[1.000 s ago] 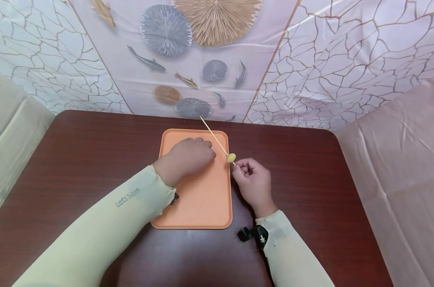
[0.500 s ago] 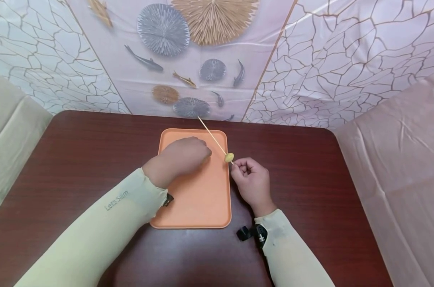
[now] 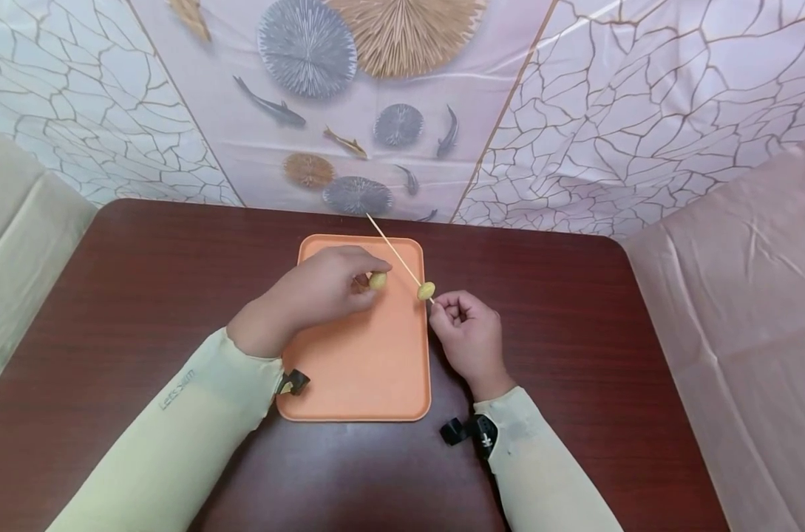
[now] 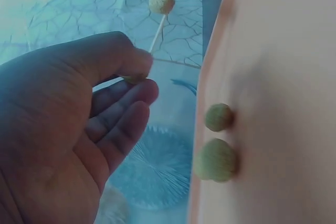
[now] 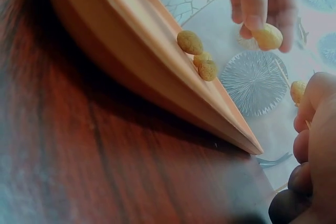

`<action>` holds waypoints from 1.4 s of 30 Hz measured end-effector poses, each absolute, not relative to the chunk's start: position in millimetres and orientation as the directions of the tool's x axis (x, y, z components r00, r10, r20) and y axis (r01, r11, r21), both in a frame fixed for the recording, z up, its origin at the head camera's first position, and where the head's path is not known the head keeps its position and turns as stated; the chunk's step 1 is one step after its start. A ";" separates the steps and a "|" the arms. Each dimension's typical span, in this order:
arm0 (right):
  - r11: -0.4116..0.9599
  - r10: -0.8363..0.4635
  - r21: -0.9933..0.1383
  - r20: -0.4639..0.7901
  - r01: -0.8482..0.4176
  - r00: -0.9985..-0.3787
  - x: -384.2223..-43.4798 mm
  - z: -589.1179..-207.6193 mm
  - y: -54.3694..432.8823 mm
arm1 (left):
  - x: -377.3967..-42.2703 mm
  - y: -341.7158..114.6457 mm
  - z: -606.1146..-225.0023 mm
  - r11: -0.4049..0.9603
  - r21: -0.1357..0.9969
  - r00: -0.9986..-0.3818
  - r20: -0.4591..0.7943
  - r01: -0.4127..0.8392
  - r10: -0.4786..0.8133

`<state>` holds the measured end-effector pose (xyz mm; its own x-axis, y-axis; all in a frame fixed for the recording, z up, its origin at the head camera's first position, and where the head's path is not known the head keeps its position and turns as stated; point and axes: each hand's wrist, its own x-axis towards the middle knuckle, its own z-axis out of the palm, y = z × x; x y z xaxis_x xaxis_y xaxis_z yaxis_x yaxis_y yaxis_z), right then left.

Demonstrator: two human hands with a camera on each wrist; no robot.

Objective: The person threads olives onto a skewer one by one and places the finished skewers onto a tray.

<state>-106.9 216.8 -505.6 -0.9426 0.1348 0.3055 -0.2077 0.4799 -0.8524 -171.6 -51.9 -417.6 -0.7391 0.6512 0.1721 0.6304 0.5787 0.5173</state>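
Note:
My right hand (image 3: pixel 470 336) pinches the lower end of a thin wooden skewer (image 3: pixel 394 250), which slants up and left over the tray's right side. One yellow ball (image 3: pixel 426 290) with a rough skin is threaded on it, just above the fingertips. Over the tray, my left hand (image 3: pixel 309 292) holds a second yellow ball (image 5: pixel 268 37) between thumb and fingertips, apart from the skewer. Loose yellow balls (image 4: pixel 216 160) lie on the orange tray (image 3: pixel 369 377); in the head view, the left hand hides them.
The tray rests on a dark red-brown wooden table (image 3: pixel 548 310). A patterned cloth (image 3: pixel 402 170) hangs along the table's back edge, with plain beige cloth (image 3: pixel 755 295) at the right side. A small black camera (image 3: pixel 452 433) sits at the right wrist.
My left hand has lifted and turned from reaching down at the tray, so a yellow ball now shows in its fingers. The right hand and skewer have stayed nearly still.

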 end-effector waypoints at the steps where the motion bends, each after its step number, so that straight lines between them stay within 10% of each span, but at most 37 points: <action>1: 0.478 0.129 -0.852 0.307 -0.212 -0.943 -107.3 -505.7 216.6 | -170.5 -55.1 -419.3 0.579 0.539 -0.755 0.181 0.612 0.630; 9: 0.473 0.059 -0.838 0.337 -0.271 -0.939 -106.2 -505.0 217.1 | -165.0 -72.4 -443.0 0.509 0.750 -0.889 0.234 0.422 0.393; 21: 0.475 -0.017 -0.817 0.362 -0.327 -0.932 -100.8 -510.1 219.0 | -172.0 -90.9 -467.7 0.175 0.985 -0.994 -0.010 0.009 0.105; 42: 0.548 -0.125 -0.763 0.331 -0.343 -0.935 -100.9 -506.8 211.0 | -178.4 -103.6 -480.2 0.142 0.985 -0.990 0.111 0.097 -0.092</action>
